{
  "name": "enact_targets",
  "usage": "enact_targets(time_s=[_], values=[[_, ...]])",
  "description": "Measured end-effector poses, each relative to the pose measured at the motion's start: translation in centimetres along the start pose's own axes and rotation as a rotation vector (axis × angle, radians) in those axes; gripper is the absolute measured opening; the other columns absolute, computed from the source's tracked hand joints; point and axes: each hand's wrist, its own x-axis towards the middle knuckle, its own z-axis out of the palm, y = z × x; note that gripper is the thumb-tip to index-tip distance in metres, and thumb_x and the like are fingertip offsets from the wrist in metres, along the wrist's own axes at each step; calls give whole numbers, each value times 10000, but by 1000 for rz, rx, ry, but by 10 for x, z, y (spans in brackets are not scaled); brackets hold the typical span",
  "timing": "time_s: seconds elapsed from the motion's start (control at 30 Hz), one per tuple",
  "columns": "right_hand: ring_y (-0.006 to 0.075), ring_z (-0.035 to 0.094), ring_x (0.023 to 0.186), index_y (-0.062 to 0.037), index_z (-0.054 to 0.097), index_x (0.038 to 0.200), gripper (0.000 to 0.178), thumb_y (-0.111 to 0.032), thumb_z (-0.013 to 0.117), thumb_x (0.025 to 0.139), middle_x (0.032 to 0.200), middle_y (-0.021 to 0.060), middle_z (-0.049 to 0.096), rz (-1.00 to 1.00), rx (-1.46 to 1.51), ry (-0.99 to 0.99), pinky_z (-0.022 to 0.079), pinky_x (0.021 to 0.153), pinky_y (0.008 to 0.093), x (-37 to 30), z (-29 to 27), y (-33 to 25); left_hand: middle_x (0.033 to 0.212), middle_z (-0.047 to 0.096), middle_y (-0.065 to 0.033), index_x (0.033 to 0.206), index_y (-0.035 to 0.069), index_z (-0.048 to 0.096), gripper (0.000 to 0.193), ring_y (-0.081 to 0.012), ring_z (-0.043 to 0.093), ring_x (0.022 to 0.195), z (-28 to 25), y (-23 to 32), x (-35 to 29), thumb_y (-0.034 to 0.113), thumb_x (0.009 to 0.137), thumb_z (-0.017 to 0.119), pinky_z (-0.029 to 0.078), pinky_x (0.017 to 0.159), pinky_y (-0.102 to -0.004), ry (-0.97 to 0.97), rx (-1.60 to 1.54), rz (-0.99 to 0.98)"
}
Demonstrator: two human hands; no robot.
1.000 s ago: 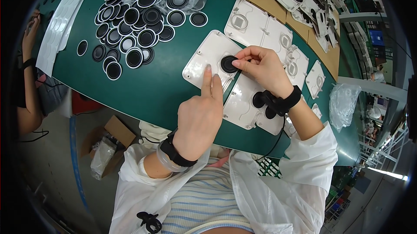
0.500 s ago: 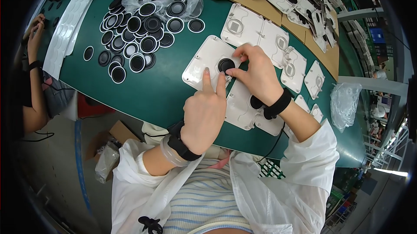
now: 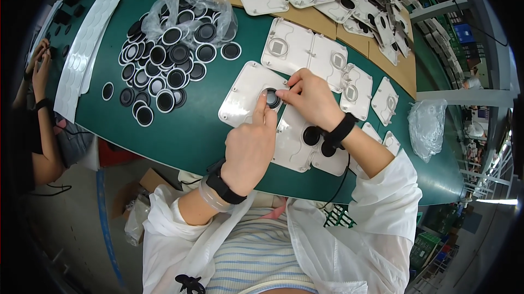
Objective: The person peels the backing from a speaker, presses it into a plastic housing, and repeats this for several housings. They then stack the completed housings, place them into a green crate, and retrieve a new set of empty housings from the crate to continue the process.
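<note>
A white flat plastic cover (image 3: 240,93) lies on the green table in front of me. On its right part sits a round black disc (image 3: 272,99) with a light sheen. My left hand (image 3: 249,149) reaches over the cover's near edge, its index finger stretched out and touching the disc's left side; the other fingers are partly bent. From the right, my right hand (image 3: 312,100) pinches at the disc's right rim with thumb and bent index finger. How far the fingertips grip under the rim is hidden. Both wrists wear black bands.
Left of the cover is a heap of black round discs (image 3: 177,53), many white-rimmed, partly under a clear plastic bag (image 3: 221,18). White covers (image 3: 289,43) lie behind and right. More are piled on cardboard (image 3: 352,37). Sticker sheets (image 3: 87,48) and another person's hands (image 3: 41,65) are far left.
The whole view has shifted slightly. My left fingers have moved from beside the disc onto its left side. My right thumb stays at the disc's rim. The disc now looks lighter and shinier.
</note>
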Motion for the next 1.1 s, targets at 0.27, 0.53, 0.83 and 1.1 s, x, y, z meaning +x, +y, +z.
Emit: enact_targets(time_s=[0.27,0.53,0.83,1.1], values=[[266,651,669,4,558,905,314,-262,700,820,702,137,661,-100,-164,94,488,600,338,0,1,-5,1336,536,-139,900,56,506,107,-191,613,454,-7,-11,14,110,818,550,500,429,-298,-18,-43,72],[308,654,704,-13,566,894,297,-281,675,826,710,123,663,-103,-279,56,503,629,406,1,11,-11,1289,567,-153,937,43,507,127,-207,638,504,-9,-13,16,91,822,534,510,452,-310,-68,-61,145],[206,688,749,-2,642,870,205,-207,656,860,843,93,701,-251,-49,45,509,607,317,0,-23,-31,1160,623,-159,1222,35,488,308,-124,540,547,-42,-37,21,153,939,462,377,435,-220,38,-1744,-290],[6,524,649,1,656,938,132,-110,678,870,815,-10,665,-298,465,-124,387,555,159,-89,-47,-70,1150,550,-114,1275,63,439,342,-104,535,710,-57,-8,25,233,981,397,311,436,-172,-139,-2369,-391]])
